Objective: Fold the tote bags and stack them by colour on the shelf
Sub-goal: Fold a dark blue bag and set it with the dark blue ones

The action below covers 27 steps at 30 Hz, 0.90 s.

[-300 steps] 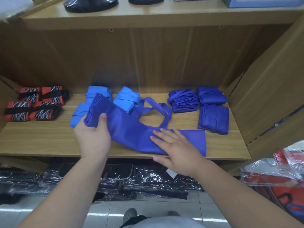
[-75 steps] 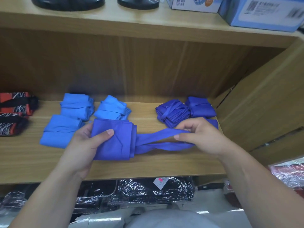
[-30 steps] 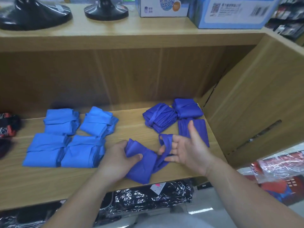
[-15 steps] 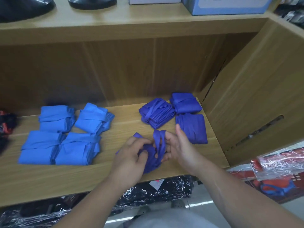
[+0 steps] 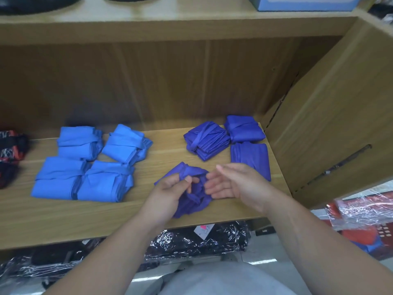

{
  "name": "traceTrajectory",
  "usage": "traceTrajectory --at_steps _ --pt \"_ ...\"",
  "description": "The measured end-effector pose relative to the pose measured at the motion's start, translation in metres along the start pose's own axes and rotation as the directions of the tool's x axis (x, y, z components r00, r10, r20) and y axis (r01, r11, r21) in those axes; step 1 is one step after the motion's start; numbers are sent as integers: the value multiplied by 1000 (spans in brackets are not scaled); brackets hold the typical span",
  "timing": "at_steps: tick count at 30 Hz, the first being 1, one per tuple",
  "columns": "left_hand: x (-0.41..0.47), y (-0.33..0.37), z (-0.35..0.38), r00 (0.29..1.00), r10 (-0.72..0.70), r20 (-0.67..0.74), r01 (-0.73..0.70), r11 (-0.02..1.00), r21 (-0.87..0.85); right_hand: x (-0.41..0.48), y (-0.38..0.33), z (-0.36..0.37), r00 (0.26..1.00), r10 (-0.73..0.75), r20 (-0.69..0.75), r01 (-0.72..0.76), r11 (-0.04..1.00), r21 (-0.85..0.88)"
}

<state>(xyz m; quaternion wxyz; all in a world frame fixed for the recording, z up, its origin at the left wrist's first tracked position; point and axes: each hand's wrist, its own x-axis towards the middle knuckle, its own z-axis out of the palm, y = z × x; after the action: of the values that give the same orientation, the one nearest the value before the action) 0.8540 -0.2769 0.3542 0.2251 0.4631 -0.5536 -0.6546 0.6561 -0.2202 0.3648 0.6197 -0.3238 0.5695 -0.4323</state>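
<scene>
Progress looks late: 4 light-blue bags [image 5: 85, 167] & 3 dark-blue bags [image 5: 206, 141] lie folded on shelf [image 5: 165, 154]; your left hand [image 5: 170, 192] grips the half-wrapped 4th bag [image 5: 193, 204] at front edge, right hand [image 5: 236, 186] open beside it.

Open lane: bare shelf board [image 5: 168, 152] between my light-blue bags [image 5: 91, 165] and dark-blue bags [image 5: 225, 141], through to the back wall [image 5: 170, 86].
Open strip: front edge, left side.
Front centre taken: crumpled bag [image 5: 189, 170] in my left hand [image 5: 168, 194].
Right: side panel [image 5: 331, 124] close beside the dark-blue bags.
Overhead: upper shelf [image 5: 170, 24].
Far left: red-black bundles [image 5: 10, 154].
</scene>
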Motion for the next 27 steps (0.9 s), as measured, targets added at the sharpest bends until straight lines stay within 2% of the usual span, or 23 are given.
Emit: traceTrajectory --at_steps 2,4,7,10,12,14,16,18,21,24,27 --pt "0 0 -1 1000 -20 4 21 999 -26 0 10 2 993 -27 -116 8 987 -161" --pt "-2 4 2 1000 -28 5 28 997 -76 1 22 9 987 -67 -148 23 960 -279" --pt "-4 7 6 999 -32 -20 29 993 -112 2 33 21 988 -115 -107 74 941 -329" --pt "-4 7 6 998 -31 -56 25 994 -106 5 36 22 973 -164 -166 104 941 -322" --pt "-4 8 5 998 -11 -58 4 994 -111 4 36 20 973 -144 -179 95 961 -258" --pt "-6 10 4 999 1 -49 -8 991 -131 1 37 18 985 -55 -166 55 998 -9" --pt "-6 10 4 997 35 -71 -46 987 -154 -1 38 14 993 0 -116 32 962 271" --pt "-2 3 3 987 81 -136 -99 986 -132 0 38 12 994 15 -109 30 916 399" --pt "2 -10 6 949 148 -278 -160 987 -20 3 36 17 992 28 -124 33 887 460" --pt "4 -18 8 902 238 -359 -227 971 71 6 39 28 991 50 -126 5 915 404" --pt "6 -26 7 886 262 -383 -244 965 95 7 47 39 984 48 -171 12 942 335"
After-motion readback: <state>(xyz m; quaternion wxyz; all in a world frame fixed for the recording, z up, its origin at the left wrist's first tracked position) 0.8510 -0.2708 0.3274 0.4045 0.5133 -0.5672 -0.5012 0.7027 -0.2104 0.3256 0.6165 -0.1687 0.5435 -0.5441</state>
